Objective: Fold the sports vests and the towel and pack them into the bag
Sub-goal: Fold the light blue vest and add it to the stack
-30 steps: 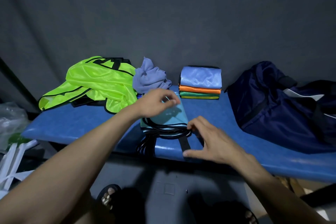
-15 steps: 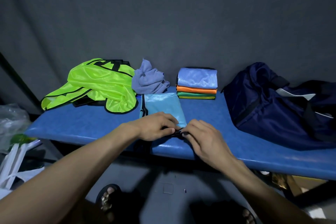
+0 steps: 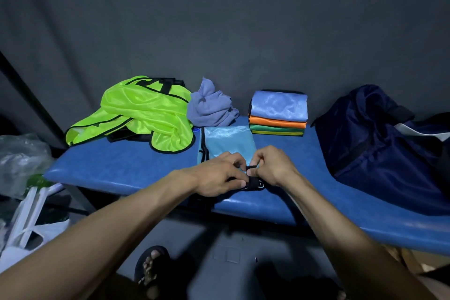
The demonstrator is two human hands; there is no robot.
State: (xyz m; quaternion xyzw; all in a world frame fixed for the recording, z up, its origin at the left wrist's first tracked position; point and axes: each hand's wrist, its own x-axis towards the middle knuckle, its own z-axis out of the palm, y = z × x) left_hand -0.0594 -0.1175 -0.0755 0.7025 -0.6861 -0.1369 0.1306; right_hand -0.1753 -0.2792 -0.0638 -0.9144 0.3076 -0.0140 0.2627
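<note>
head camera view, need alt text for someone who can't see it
Both hands, left hand and right hand, pinch the near black-trimmed edge of a light blue vest on a blue bench. Behind lie neon green vests, a crumpled towel, a folded stack, and a navy bag at right.

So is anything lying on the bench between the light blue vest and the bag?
Nothing visible: the bench is bare between the light blue vest, pinched by both hands, and the bag.
</note>
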